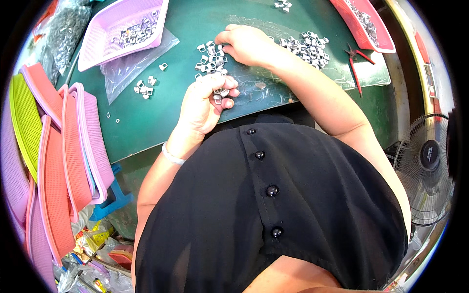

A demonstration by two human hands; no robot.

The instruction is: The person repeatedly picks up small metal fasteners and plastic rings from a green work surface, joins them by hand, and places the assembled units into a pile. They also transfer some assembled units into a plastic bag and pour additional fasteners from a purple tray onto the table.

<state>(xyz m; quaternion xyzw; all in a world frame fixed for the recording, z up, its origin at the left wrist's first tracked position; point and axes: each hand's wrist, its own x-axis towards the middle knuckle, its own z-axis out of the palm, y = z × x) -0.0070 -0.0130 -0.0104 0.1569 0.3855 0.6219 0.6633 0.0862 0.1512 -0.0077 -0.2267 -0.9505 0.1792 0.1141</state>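
Note:
My left hand (201, 99) is curled palm up near the table's front edge, with several small silver square metal loops (219, 94) held in its fingers. Just beyond it lies a loose heap of the same metal loops (211, 60). My right hand (247, 45) reaches down at the right side of that heap, its thumb and fingers bent together; whatever sits between the fingertips is hidden. A larger pile of metal loops (309, 48) spreads to the right of my right hand. To the left, a small cluster of loops (144, 89) lies apart on the green table (146, 128).
A lilac basket (95, 48) with metal pieces rests on a clear plastic bag (118, 78) at far left. At far right are a pink-red basket (388, 45) and red-handled pliers (355, 73). Stacked colourful baskets (56, 180) stand left; a fan (424, 168) is at right.

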